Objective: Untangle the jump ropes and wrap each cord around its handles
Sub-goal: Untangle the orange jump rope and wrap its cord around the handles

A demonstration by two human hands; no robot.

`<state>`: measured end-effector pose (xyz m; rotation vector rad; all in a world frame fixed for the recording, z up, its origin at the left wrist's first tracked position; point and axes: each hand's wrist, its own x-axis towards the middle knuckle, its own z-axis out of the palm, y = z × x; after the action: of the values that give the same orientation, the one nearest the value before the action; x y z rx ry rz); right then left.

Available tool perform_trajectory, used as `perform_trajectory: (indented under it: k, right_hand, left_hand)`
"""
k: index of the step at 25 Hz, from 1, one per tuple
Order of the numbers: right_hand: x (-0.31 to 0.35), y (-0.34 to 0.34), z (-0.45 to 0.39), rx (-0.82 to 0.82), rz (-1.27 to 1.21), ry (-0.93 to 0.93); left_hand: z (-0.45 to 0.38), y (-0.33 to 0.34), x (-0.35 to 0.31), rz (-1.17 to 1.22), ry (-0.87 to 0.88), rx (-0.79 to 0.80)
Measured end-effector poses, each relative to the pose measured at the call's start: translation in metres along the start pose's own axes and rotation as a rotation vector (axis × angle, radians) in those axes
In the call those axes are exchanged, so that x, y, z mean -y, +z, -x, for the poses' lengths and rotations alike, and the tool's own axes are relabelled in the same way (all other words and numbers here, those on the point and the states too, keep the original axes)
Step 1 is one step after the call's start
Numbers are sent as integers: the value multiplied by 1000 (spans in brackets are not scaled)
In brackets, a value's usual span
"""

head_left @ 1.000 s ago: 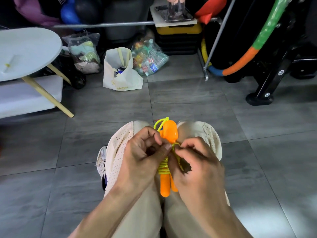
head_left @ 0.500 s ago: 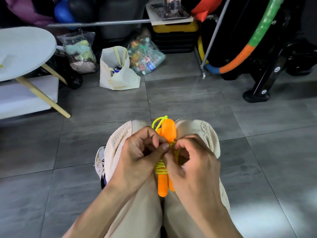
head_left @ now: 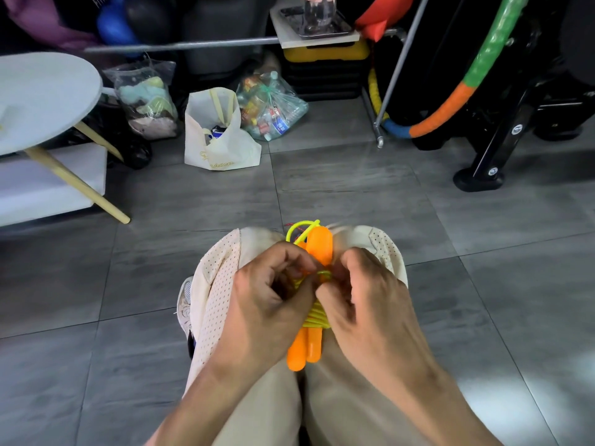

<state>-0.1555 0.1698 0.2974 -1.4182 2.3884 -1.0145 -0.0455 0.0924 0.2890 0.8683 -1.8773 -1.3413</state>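
Two glossy orange plastic jump-rope handles (head_left: 317,252) lie side by side, bound by coils of neon yellow-green cord (head_left: 317,318). Beneath them are cream trousers with a perforated dot pattern (head_left: 219,284). The floor is dark grey tile with streaky grain and thin pale grout lines (head_left: 354,188). A foam-wrapped hoop (head_left: 450,107) runs in green, orange and blue bands. A cream fabric tote bag (head_left: 222,146) carries yellow script lettering.

Even indoor light, dark background, wide-angle edge bending, slight motion blur
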Motion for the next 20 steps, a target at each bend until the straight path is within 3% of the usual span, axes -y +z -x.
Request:
perform_trajectory:
  k: [2,6,10,17,20]
  right_hand:
    - [-1,-3,-1,29,71,-65]
    - [5,-9,-2,36,487,-119]
    - [8,-15,-1,90,654,-201]
    - [15,-22,-13,17,639,-243]
    - [5,-25,-12,53,535,-151]
  left_hand:
    - [2,2,1,-33,-7,-21]
    - [-1,5,1,-27,-28,-15]
    - [-2,2,0,-19,-9,25]
    - [0,5,1,-32,19,-20]
    - [0,4,2,-29,10,-24]
